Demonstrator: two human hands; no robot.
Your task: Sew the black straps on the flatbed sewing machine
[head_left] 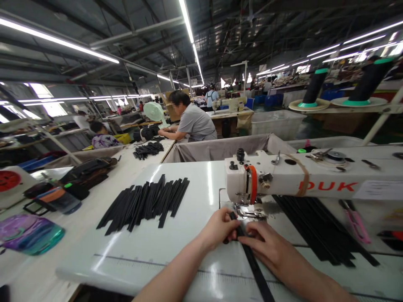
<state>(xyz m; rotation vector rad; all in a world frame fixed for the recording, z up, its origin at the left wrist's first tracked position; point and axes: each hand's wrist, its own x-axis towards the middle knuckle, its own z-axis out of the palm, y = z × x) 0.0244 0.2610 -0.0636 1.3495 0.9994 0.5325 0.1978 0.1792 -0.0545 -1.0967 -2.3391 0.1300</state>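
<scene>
A narrow black strip (255, 268) runs from the table's front edge up to the presser foot of a white sewing machine (302, 178). My left hand (218, 228) pinches the strip's far end just before the foot, fingers closed on it. Beside it, my right hand (270, 247) presses on the same strip from the right, fingers bent over it. Both hands sit directly under the machine's head.
A fanned pile of black strips (146, 203) lies to the left on the white table (157, 256); more strips (317, 230) lie behind the machine. Pink snips (355, 220) rest at right. Bags and bottles (47, 199) clutter the left bench. Other workers (195, 121) sit further back.
</scene>
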